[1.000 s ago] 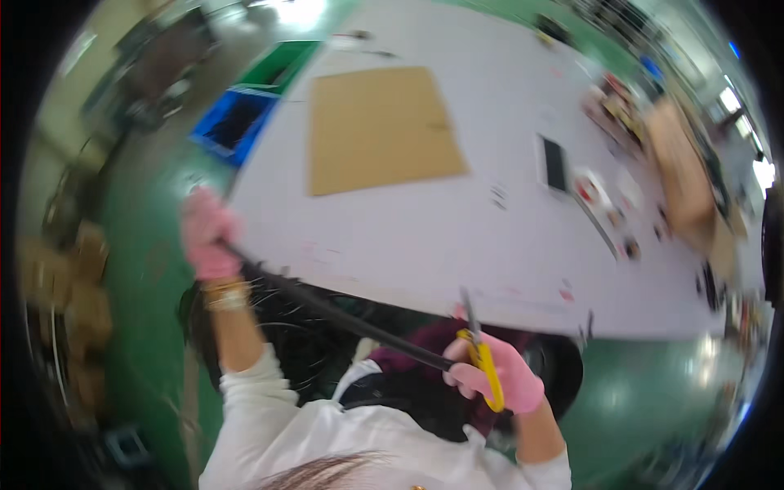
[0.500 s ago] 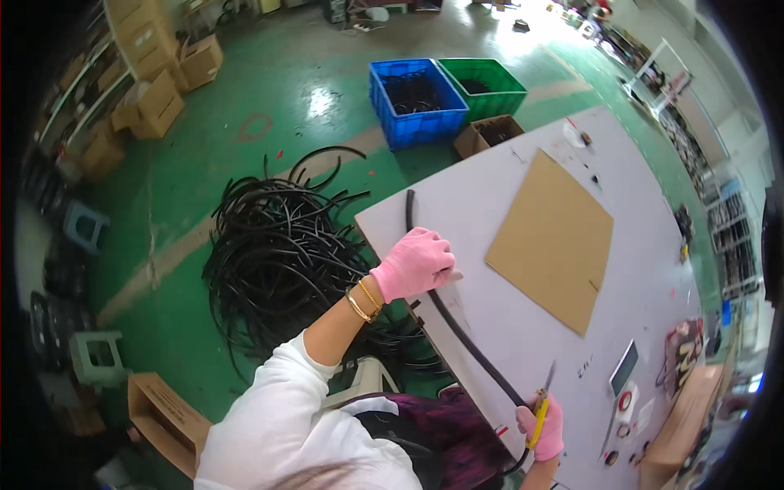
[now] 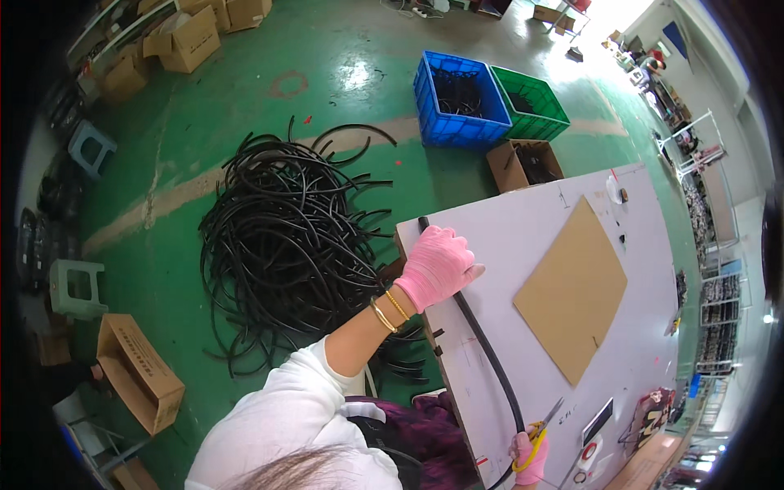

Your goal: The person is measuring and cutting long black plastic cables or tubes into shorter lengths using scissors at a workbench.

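Note:
A long black rubber hose (image 3: 492, 357) lies along the left part of the white table, bending slightly. My left hand (image 3: 438, 267), in a pink glove, is closed around it close to its far end, which pokes out just beyond the fist. Lower down, my right hand (image 3: 531, 461), also pink-gloved, is closed on yellow-handled scissors (image 3: 536, 447), their blades pointing away to the right. The hose runs against this right hand and continues past it toward the table's near edge. The right fingers are partly hidden by the scissor handles.
A cardboard sheet (image 3: 574, 292) lies on the white table (image 3: 457, 245). A heap of black hoses (image 3: 286, 245) covers the floor at left. Beyond the table stand a blue crate (image 3: 465, 135), a green crate (image 3: 543, 122) and a cardboard box (image 3: 508, 167). A phone (image 3: 598, 422) lies near the right hand.
The whole view has shifted. My left hand has slid along the hose nearer its far end, so less of it sticks out. The right hand still holds the scissors.

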`<state>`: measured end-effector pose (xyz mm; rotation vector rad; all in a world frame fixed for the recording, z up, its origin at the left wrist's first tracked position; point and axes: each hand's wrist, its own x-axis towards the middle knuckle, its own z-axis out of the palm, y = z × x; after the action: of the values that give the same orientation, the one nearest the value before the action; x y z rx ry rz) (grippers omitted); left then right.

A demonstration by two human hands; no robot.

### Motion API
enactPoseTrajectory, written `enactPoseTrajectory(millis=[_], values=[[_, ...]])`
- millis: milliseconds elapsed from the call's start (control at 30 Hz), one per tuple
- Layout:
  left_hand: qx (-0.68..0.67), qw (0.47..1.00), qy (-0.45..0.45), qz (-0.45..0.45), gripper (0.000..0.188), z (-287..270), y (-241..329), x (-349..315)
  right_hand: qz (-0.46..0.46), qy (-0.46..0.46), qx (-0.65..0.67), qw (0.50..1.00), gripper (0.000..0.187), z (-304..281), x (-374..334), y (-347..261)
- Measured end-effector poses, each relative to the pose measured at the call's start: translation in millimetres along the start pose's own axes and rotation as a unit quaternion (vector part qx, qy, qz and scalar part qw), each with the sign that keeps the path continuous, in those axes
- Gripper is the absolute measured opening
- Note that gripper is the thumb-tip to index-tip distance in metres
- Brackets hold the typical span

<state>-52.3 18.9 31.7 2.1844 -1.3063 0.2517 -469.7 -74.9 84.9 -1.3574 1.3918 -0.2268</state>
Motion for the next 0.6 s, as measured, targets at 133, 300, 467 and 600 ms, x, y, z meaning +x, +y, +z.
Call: enactPoseTrajectory(millis=[133,300,467,600], values=[[-0.012,1.000,0.013,-0.018,0.034,0.2,0.4,1.6,0.007,0.021,0.006,1.000,0.016,-3.9,6.9,9.3],[-0.006,0.999,0.005,-0.037,0.034,1.5,1.3,1.8,0.020,0.035,0.010,0.999,0.014,0.6,6.9,1.9],[-0.004,0.999,-0.006,-0.052,0.035,0.8,0.9,3.3,0.021,0.083,-0.137,0.987,0.012,14.7,-7.8,-14.9],[0.004,0.998,-0.018,-0.059,0.036,0.1,0.3,4.2,0.047,0.062,-0.097,0.992,0.010,10.5,-6.5,-9.4]])
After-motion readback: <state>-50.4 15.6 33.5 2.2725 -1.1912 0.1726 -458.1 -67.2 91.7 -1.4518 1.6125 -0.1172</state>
